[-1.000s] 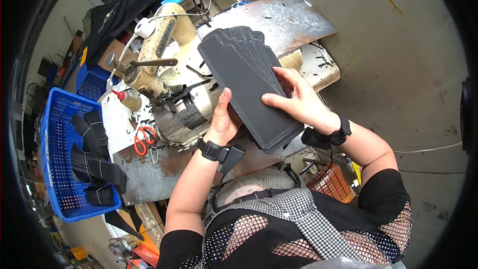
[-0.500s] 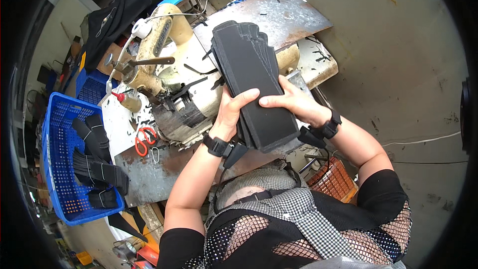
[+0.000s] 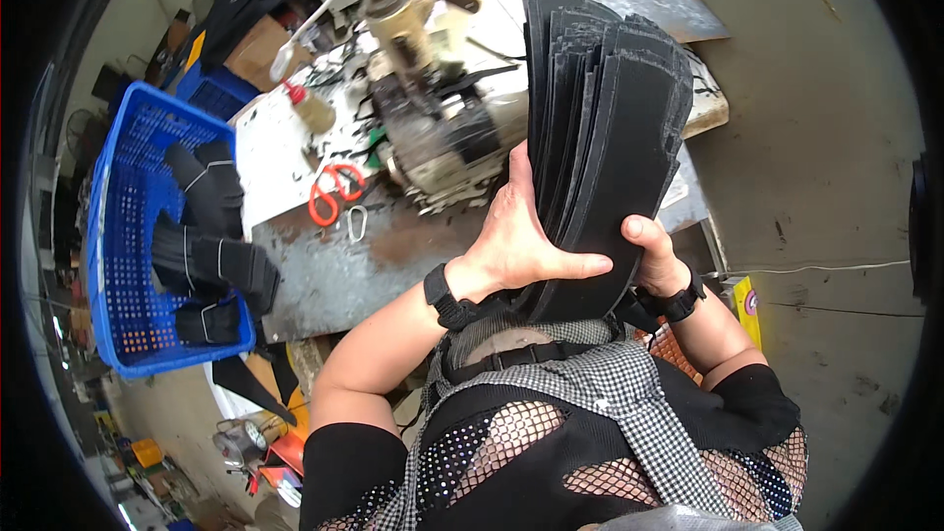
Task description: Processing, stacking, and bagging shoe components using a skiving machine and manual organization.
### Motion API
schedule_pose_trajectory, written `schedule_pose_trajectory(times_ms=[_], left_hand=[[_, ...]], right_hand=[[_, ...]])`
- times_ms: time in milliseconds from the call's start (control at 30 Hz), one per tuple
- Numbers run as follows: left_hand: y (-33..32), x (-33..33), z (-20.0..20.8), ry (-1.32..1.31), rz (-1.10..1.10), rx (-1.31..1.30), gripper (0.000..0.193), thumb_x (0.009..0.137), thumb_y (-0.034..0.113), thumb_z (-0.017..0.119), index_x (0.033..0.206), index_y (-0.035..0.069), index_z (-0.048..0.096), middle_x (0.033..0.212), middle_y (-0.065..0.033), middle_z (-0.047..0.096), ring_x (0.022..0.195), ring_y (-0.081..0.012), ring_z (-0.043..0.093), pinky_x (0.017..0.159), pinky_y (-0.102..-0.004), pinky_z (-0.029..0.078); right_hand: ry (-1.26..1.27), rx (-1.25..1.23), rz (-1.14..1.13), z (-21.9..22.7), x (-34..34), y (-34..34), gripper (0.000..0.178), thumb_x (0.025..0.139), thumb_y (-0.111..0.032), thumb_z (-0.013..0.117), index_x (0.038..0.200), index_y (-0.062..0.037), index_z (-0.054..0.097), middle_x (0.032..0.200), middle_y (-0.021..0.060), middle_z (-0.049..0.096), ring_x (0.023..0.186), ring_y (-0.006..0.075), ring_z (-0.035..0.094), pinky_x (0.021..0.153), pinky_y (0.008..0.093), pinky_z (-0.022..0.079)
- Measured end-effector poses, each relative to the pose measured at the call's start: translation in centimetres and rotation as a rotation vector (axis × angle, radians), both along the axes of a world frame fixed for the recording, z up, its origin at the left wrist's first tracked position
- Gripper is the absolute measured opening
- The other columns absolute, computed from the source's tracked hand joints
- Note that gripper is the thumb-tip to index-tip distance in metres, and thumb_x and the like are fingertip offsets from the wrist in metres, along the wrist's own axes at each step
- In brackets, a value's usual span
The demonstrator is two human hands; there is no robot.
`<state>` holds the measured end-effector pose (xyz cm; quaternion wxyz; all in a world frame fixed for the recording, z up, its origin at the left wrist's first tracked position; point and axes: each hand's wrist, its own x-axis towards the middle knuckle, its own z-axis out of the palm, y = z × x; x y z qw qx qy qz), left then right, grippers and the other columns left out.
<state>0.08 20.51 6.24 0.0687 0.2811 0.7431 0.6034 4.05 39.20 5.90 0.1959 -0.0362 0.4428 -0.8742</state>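
A thick stack of flat black strips (image 3: 629, 138) is held upright in front of my body, its far ends fanned unevenly. My left hand (image 3: 521, 241) clasps the lower left of the stack, thumb stretched across the front strip. On the lower right side, my right hand (image 3: 657, 258) grips the stack, with its thumb at the edge and the other fingers hidden behind. Beyond the stack's left side stands a worn cream sewing machine (image 3: 433, 128), partly blurred.
At the left, a blue plastic crate (image 3: 123, 265) holds tied black bundles (image 3: 202, 261). Red-handled scissors (image 3: 336, 194) and a small red-capped bottle (image 3: 311, 108) lie near the machine on the metal-topped table (image 3: 324, 285). A yellow box (image 3: 744, 310) stands behind my right forearm.
The stack has turned from lying face-up to showing its layered edges, and its top now leans rightward. Both hands have shifted right with it; my view has moved too.
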Motion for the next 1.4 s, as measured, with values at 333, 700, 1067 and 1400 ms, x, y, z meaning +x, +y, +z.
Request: schedule_pose_trajectory(times_ms=[333, 700, 1067, 1400], left_hand=[[-21.4, 7.7, 4.0, 0.215, 0.278, -0.544, 0.121, 0.049, 0.035, 0.090, 0.138, -0.007, 0.019, 0.122, -0.0266, 0.052, 0.112, -0.0399, 0.056, 0.098, -0.0429, 0.045], [-31.9, 6.9, -3.9, 0.371, -0.102, -1.181, 0.109, 0.047, 0.029, 0.083, 0.138, -0.001, 0.031, 0.105, -0.0165, 0.050, 0.100, -0.0332, 0.053, 0.088, -0.0416, 0.044], [-31.8, 6.0, -3.9, 0.411, -0.078, -1.152, 0.116, 0.045, 0.031, 0.084, 0.141, 0.000, 0.028, 0.127, -0.0206, 0.043, 0.122, -0.0362, 0.041, 0.109, -0.0544, 0.023], [-32.5, 4.3, -4.6, 0.316, -0.081, -1.211, 0.126, 0.045, 0.043, 0.087, 0.144, 0.003, 0.021, 0.134, -0.0234, 0.036, 0.129, -0.0389, 0.034, 0.110, -0.0601, 0.019]], right_hand=[[0.260, -0.017, -0.024, -2.5, 1.4, -15.8, 0.094, 0.075, -0.040, 0.074, 0.146, -0.0026, 0.025, 0.143, 0.0101, 0.039, 0.132, 0.0230, 0.035, 0.111, 0.0377, 0.024], [0.551, 0.787, -0.321, -10.2, 2.8, -23.6, 0.089, 0.076, -0.037, 0.076, 0.147, -0.0123, 0.029, 0.149, 0.0194, 0.027, 0.140, 0.0328, 0.025, 0.113, 0.0431, 0.024], [0.576, 1.117, -0.332, -12.8, 1.4, -25.5, 0.066, 0.083, -0.039, 0.069, 0.134, -0.0045, 0.047, 0.144, 0.0245, 0.034, 0.139, 0.0402, 0.024, 0.112, 0.0457, 0.026], [0.979, 1.400, -0.278, -8.9, 1.3, -28.4, 0.060, 0.090, -0.036, 0.058, 0.133, 0.0032, 0.044, 0.140, 0.0245, 0.039, 0.134, 0.0373, 0.035, 0.112, 0.0489, 0.026]])
